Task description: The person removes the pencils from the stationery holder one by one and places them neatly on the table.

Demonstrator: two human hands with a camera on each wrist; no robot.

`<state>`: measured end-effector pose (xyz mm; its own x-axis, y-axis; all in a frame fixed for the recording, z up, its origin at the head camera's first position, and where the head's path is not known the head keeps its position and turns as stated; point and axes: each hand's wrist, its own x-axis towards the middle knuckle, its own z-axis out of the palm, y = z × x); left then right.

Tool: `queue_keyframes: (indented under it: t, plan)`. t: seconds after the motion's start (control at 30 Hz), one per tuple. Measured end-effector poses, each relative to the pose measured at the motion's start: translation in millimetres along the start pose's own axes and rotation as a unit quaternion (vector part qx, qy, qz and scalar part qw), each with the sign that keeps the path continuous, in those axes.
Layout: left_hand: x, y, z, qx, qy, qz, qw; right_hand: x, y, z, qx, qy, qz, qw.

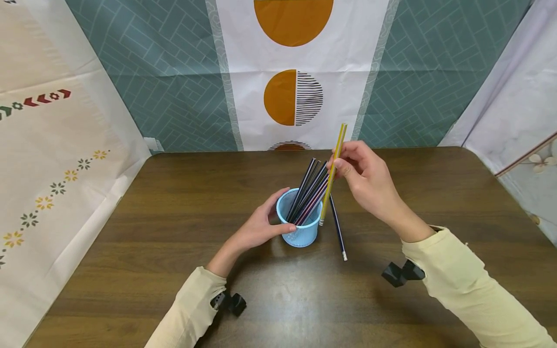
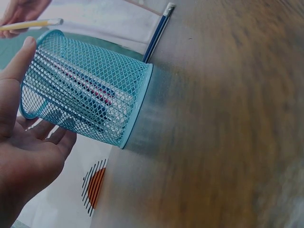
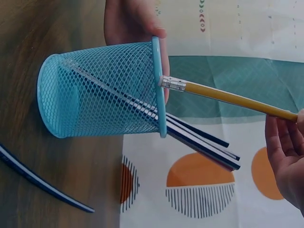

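My left hand (image 1: 258, 226) grips a light blue mesh pencil cup (image 1: 301, 238), thumb on the near side of its rim and fingers round the far side. The cup stands upright on the table, holding several dark striped pencils (image 1: 306, 193) that lean right. Between thumb and fingers, my right hand (image 1: 365, 176) pinches a yellow pencil (image 1: 339, 145) near its upper end. That pencil's eraser end points down at the cup's right rim; in the right wrist view the silver ferrule (image 3: 173, 83) overlaps the rim (image 3: 160, 109), and whether they touch I cannot tell.
A dark blue pencil (image 1: 337, 227) with a white eraser lies on the brown wooden table (image 1: 174, 217), just right of the cup. Behind the table's back edge hangs a teal and white patterned cloth (image 1: 174, 96). Pale cloths (image 1: 52, 169) hang at both sides.
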<state>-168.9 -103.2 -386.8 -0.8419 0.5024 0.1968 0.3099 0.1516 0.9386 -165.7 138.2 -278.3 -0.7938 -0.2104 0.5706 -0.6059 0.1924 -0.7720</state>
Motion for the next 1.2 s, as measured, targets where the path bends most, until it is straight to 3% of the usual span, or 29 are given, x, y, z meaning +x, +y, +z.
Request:
queue_keyframes:
  t: [0.33, 0.53, 0.83, 1.2]
  plan:
    - [-0.9, -0.1, -0.1, 0.0, 0.0, -0.004, 1.0, -3, 6, -6, -0.024, -0.02, 0.04, 0.999]
    - [-1.9, -1.6, 0.8, -0.01, -0.002, 0.001, 0.9999, -6, 12, -10, -0.019, -0.011, 0.063, 0.998]
    - [-1.9, -2.1, 0.9, -0.013, -0.001, -0.001, 0.9999, -11, 22, -21, -0.061, 0.0, 0.088, 0.994]
    - [0.3, -2.8, 0.2, -0.011, -0.004, 0.002, 0.9999, -12, 35, -31, -0.081, -0.032, 0.136, 0.987]
